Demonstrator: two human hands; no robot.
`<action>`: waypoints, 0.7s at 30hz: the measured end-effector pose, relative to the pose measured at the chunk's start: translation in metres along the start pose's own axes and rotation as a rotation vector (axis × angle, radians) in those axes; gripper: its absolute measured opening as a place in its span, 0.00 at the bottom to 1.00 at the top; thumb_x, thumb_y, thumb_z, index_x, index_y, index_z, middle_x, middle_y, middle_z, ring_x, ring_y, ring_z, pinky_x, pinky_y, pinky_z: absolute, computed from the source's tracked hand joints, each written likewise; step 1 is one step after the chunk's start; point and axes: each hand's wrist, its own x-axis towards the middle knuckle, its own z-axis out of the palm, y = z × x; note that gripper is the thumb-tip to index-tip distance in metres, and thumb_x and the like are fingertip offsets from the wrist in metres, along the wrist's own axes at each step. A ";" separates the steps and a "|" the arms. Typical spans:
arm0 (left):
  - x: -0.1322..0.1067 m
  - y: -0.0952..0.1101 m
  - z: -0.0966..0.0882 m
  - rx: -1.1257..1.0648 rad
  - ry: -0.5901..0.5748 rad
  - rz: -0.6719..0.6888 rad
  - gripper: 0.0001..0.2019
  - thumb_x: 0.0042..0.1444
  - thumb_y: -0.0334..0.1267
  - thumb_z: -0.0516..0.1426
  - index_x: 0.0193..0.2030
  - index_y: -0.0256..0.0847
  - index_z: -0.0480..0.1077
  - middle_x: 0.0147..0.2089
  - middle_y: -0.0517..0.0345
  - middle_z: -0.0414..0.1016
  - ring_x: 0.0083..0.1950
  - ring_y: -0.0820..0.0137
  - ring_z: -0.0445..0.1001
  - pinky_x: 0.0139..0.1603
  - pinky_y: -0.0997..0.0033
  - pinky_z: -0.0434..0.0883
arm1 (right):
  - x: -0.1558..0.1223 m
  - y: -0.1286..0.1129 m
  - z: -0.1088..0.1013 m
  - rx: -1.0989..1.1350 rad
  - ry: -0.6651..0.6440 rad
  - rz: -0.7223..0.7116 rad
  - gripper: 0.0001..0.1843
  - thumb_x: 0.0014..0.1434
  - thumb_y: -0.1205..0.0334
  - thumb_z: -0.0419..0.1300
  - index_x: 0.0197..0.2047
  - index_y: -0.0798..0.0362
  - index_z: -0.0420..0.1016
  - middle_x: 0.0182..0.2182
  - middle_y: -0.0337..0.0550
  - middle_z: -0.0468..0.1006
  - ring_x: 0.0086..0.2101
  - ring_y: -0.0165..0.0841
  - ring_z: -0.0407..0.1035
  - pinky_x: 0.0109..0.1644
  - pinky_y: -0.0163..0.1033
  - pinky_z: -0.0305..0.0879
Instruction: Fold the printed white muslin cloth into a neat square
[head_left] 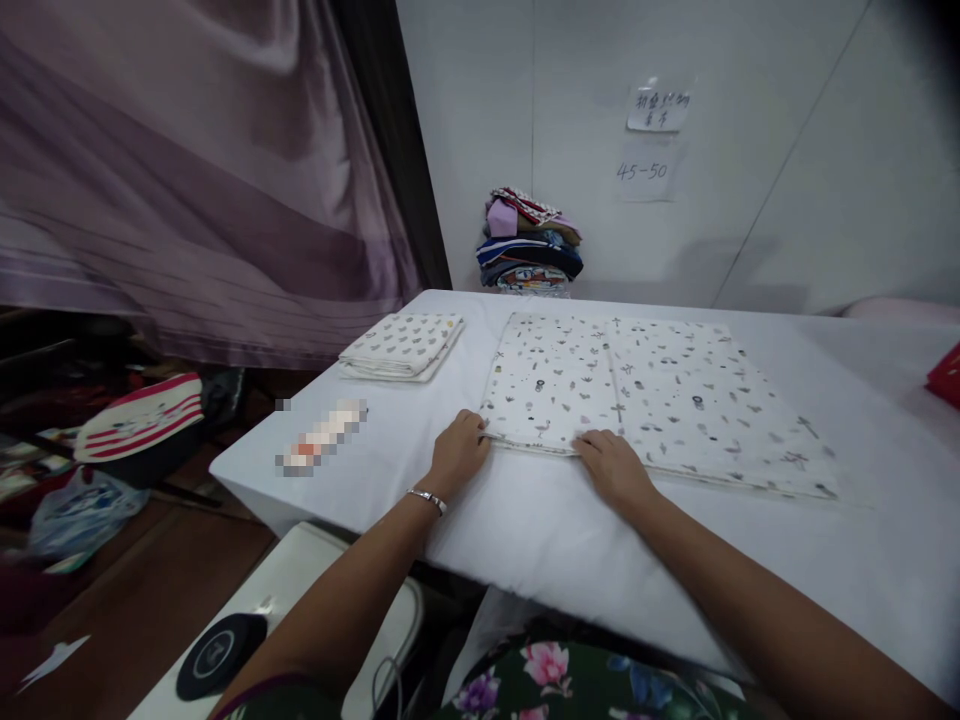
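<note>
You have both hands on the white cloth (551,375) with little pictures on it. It lies flat on the table (525,525), right in front of you. Your left hand (459,450) is at its near left corner, with the fingers bent and close together. Your right hand (615,472) is on the near edge, a bit along from the left one, and its fingers are close together too. Your thumbs are hard to see, so I cannot tell if you pinch the cloth or only touch it. A line runs across the cloth, from the far edge down to near your right hand. The part past that line spreads out to the right.

A shiny bracelet (428,499) is on your left wrist. To the left, a folded cloth (403,347) with small grey shapes lies near the white one, not touching it. Closer to you is a thing (322,440) too blurry to name. At the back, a pile of clothes (529,245) stands by the wall (577,60).
</note>
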 end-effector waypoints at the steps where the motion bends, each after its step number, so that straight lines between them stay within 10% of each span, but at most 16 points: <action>1: 0.000 0.001 0.001 0.007 0.002 0.000 0.05 0.53 0.33 0.53 0.37 0.43 0.62 0.44 0.57 0.69 0.39 0.69 0.70 0.34 0.70 0.64 | 0.000 0.000 0.000 -0.002 0.003 -0.001 0.15 0.62 0.71 0.49 0.47 0.54 0.74 0.44 0.47 0.73 0.41 0.37 0.63 0.42 0.40 0.56; 21: 0.000 -0.021 -0.005 -0.083 -0.058 0.285 0.14 0.52 0.24 0.47 0.38 0.44 0.68 0.44 0.59 0.70 0.43 0.72 0.70 0.43 0.72 0.67 | 0.000 0.001 -0.001 0.021 0.012 -0.013 0.15 0.63 0.70 0.49 0.47 0.54 0.73 0.44 0.47 0.73 0.41 0.37 0.62 0.42 0.39 0.55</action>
